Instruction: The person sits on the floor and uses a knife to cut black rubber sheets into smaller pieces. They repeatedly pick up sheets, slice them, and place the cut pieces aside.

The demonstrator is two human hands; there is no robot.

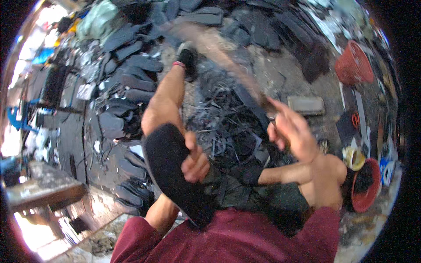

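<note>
My left hand (195, 160) is closed on the edge of a black shoe sole (166, 149), thumb and fingers on its right side. The sole stands tilted over my lap and hides part of my left leg. In my right hand (294, 133), to the right, is the near end of a long, brownish knife (228, 61). Its blade reaches away to the upper left and is smeared by motion; the handle is mostly covered by my fingers. Blade and sole are apart. Between my legs lies a heap of thin black cut-off strips (223, 118).
Piles of dark soles (140, 65) lie on the left and at the far side. To the right are a grey rectangular block (305, 105), a red basket (353, 63), a yellowish cup (353, 158) and a red bowl (372, 179). A wooden bench (48, 195) stands at left.
</note>
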